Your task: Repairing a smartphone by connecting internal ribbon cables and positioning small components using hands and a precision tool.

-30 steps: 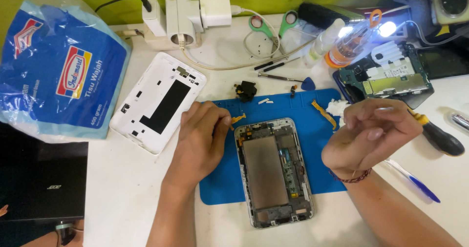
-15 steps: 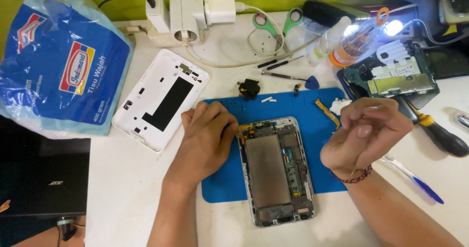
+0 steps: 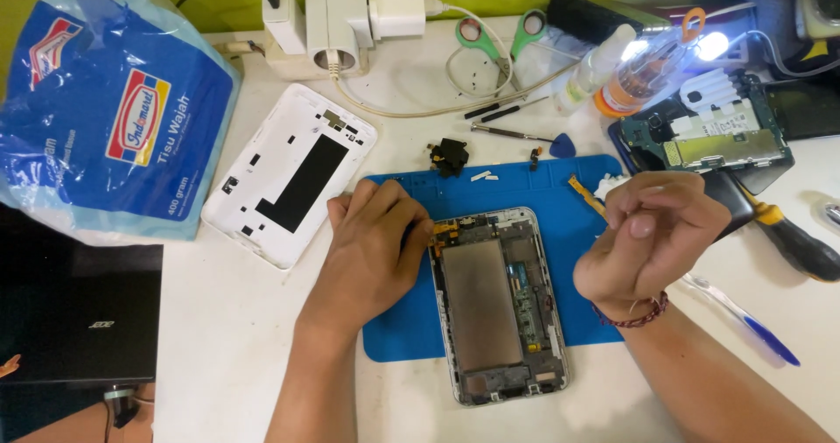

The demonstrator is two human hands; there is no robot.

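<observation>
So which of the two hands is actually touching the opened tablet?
The left hand: its fingers rest against the upper left edge of the opened tablet on the blue mat. The right hand is curled and raised off it.

Blue mat (image 3: 577,233), white back cover (image 3: 254,207), green scissors (image 3: 499,36), blk laptop (image 3: 79,312).

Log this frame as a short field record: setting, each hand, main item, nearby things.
setting: white table with blue work mat
main item: opened tablet, back removed, lying on the mat
left hand: resting on the mat, fingertips at the tablet's top-left corner
right hand: raised above the mat, fingers curled; contents unclear
nearby: white back cover, scissors, screwdriver
</observation>
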